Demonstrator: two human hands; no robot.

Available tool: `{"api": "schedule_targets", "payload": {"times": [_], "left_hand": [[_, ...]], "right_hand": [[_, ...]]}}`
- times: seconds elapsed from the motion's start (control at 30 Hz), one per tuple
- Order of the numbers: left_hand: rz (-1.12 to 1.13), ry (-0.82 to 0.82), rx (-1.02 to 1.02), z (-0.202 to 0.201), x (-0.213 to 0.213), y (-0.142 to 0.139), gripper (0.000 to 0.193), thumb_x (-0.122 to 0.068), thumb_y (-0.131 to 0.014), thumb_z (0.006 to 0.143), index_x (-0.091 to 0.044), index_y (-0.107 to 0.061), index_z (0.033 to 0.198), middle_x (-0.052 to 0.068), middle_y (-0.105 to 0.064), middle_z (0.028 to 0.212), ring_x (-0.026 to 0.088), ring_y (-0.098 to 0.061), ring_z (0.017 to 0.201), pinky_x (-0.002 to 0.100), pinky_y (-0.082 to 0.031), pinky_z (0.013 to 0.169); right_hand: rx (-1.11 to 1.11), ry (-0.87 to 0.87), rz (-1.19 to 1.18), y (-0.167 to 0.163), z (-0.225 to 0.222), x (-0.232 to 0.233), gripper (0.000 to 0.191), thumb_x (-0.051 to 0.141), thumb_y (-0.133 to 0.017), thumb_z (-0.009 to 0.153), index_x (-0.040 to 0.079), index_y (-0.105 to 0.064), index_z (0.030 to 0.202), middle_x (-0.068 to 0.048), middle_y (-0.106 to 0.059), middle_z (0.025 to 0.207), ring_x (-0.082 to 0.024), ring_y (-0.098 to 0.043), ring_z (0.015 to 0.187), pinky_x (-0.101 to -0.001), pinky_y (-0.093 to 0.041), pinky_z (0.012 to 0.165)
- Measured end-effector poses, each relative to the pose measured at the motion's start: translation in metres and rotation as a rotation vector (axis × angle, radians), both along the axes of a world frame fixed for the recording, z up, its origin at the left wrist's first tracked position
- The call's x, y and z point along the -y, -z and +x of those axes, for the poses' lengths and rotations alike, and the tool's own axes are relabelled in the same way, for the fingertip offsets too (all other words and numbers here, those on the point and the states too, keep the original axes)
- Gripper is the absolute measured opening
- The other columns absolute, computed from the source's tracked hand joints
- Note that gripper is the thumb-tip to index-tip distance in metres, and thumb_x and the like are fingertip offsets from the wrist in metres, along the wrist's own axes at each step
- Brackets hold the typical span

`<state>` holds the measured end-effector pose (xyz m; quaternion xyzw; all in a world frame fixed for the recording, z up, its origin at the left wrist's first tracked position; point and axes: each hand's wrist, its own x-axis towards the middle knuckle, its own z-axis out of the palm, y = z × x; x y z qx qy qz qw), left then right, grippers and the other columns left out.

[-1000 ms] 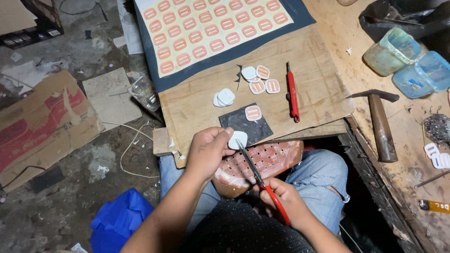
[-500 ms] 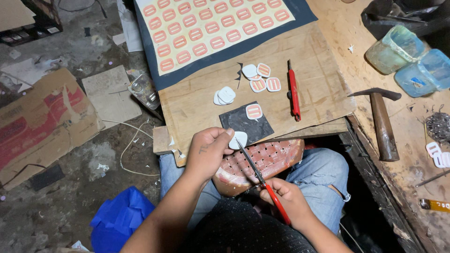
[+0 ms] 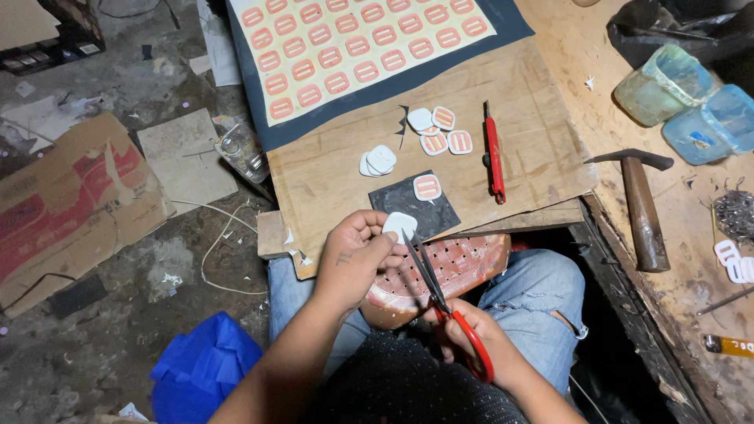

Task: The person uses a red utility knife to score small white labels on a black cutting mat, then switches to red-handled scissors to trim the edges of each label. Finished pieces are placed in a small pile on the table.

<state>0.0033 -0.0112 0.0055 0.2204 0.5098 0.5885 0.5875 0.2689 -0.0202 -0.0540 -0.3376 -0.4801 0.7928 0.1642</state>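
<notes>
1. Head view showed the left hand [image 3: 357, 255] pinching a small white rounded patch [image 3: 398, 224] between thumb and fingers, just above a pink perforated basket [image 3: 463, 263] resting on the lap.
2. The right hand [image 3: 479, 338] was closed through the red handles of a pair of scissors [image 3: 428, 275], with the dark blades pointing toward 11 o'clock and meeting the patch's lower edge.
3. At 12 o'clock from the patch lay a dark square mat [image 3: 404, 206] carrying one orange-striped sticker [image 3: 426, 187].
4. Farther toward 12 o'clock, a stack of white cut pieces [image 3: 378, 161] and a cluster of striped stickers [image 3: 441, 129] sat on the wooden board [image 3: 330, 173].
5. A red-handled knife [image 3: 493, 155] lay just beside that cluster, at its 3 o'clock.
6. A large sheet of uncut stickers [image 3: 361, 51] covered the board's far end.
7. At 3 o'clock from the hands, well apart, a hammer [image 3: 640, 204] lay on the workbench [image 3: 691, 235].
</notes>
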Motion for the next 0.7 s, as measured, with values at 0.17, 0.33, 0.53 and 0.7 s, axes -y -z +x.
{"api": "schedule_targets", "payload": {"times": [0.17,0.33,0.53,0.7], "left_hand": [[0.005,-0.007,0.106,0.000,-0.002,0.004,0.017,-0.016,-0.058,0.099,0.001,-0.063,0.102,0.010,-0.072,0.089,0.017,-0.072,0.077,0.029,-0.059,0.070],[0.033,0.038,0.014,-0.001,0.000,0.006,0.019,-0.016,-0.058,0.100,-0.001,-0.068,0.097,0.008,-0.074,0.088,0.014,-0.070,0.078,0.027,-0.056,0.073],[0.041,0.057,-0.061,-0.001,0.001,0.003,0.019,-0.016,-0.059,0.099,0.000,-0.069,0.097,0.009,-0.075,0.089,0.013,-0.071,0.077,0.027,-0.056,0.072],[-0.007,0.061,-0.114,-0.002,0.001,0.000,0.020,-0.017,-0.060,0.098,0.000,-0.070,0.097,0.008,-0.075,0.088,0.012,-0.070,0.076,0.026,-0.056,0.069]], "right_hand": [[0.022,-0.014,0.023,-0.005,-0.001,0.000,0.049,0.043,-0.061,0.097,0.000,-0.065,0.120,-0.005,-0.063,0.084,-0.015,-0.060,0.065,-0.0289,-0.050,0.059],[-0.040,-0.009,0.018,-0.005,0.000,0.000,0.048,0.042,-0.060,0.099,0.000,-0.066,0.121,-0.005,-0.062,0.081,-0.014,-0.059,0.064,-0.0276,-0.049,0.058],[0.151,0.047,-0.006,0.003,0.001,0.000,0.029,0.025,-0.065,0.094,0.004,-0.069,0.115,-0.004,-0.071,0.079,-0.011,-0.059,0.056,-0.0248,-0.048,0.051],[0.244,0.097,0.007,0.007,0.002,0.001,0.021,0.016,-0.068,0.093,0.004,-0.072,0.111,-0.002,-0.068,0.077,-0.009,-0.058,0.056,-0.0245,-0.044,0.049]]}}
